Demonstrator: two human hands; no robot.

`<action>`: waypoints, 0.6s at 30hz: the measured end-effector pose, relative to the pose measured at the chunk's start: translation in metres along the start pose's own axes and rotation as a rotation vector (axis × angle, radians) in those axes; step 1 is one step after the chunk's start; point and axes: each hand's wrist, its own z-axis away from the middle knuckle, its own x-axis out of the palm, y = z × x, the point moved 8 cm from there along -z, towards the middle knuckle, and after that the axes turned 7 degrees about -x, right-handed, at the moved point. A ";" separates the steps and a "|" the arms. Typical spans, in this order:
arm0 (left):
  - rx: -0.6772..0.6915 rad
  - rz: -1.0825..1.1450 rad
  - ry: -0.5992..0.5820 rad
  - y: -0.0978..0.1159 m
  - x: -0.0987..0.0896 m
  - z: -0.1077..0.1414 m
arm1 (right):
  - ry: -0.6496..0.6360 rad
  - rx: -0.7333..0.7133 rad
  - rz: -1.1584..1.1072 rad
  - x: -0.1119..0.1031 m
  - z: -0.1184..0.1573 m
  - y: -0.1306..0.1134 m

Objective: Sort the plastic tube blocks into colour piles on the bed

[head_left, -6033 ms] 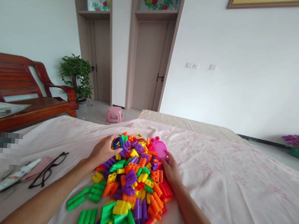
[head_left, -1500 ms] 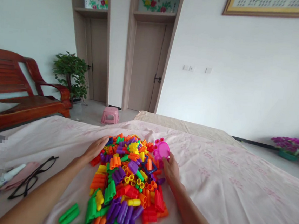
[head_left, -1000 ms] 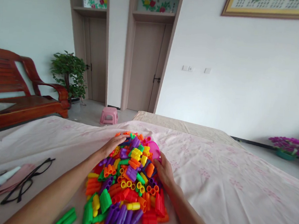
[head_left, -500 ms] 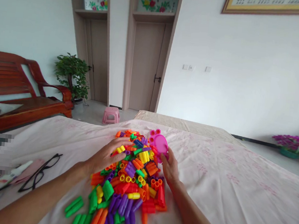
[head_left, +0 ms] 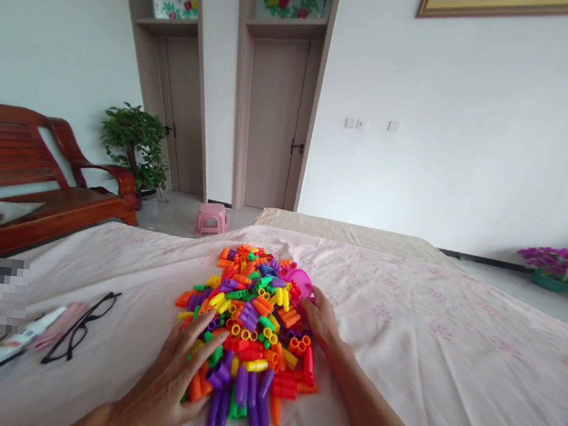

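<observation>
A heap of plastic toy building pieces (head_left: 254, 317) in orange, purple, green, yellow and red lies on the bedsheet. My left hand (head_left: 179, 364) is at the near left side of the heap, fingers spread, resting against green and orange pieces. At the heap's right edge, my right hand (head_left: 323, 318) has its thumb and fingers closed at the rim of a pink rounded plastic piece (head_left: 301, 282). That piece leans low against the heap, and its lower part is hidden. Purple tube pieces (head_left: 250, 404) lie closest to me.
Black-framed glasses (head_left: 76, 330) and a white tube (head_left: 15, 341) lie on the sheet to the left. Beyond the bed stand a pink stool (head_left: 212, 219), a wooden bench (head_left: 50, 184) and a potted plant (head_left: 137, 145). Purple flowers (head_left: 563, 267) are at far right.
My left hand has moved from the heap's far left back toward me, onto the near left pieces. The pink piece, upright before, has tipped lower beside my right hand.
</observation>
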 end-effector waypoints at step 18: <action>-0.221 0.246 0.140 -0.054 0.008 -0.131 | -0.024 -0.135 -0.118 0.015 0.010 -0.031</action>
